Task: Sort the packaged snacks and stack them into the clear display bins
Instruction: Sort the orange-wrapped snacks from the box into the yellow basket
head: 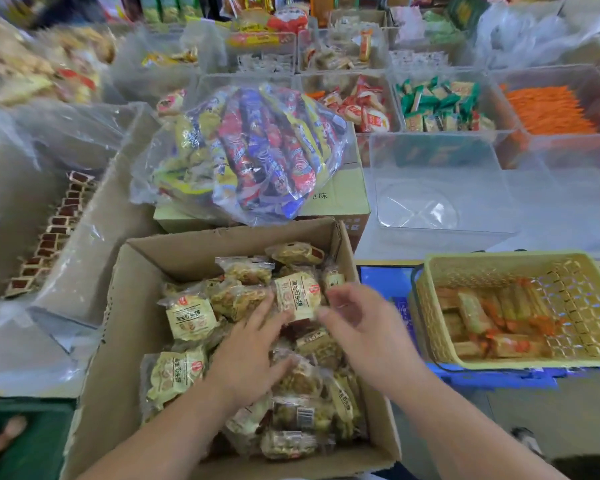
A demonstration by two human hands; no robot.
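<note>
An open cardboard box (118, 341) in front of me holds several cream-and-yellow wrapped snack cakes (187, 318). My left hand (253, 355) lies flat on the pile, fingers spread. Just above it sits one upright cream packet (297, 296); my right hand (357, 320) reaches toward its right edge, fingers apart and blurred. Whether either hand grips that packet is unclear. An empty clear bin (437, 188) stands to the upper right of the box.
A large clear bag of colourful wrapped bars (253, 150) rests on a closed carton behind the box. A yellow basket (520, 310) with orange-wrapped bars sits at right. Clear bins at the back hold red packets (361, 105), green packets (440, 105) and orange sticks (548, 109). Brown packets (56, 233) line the left bin.
</note>
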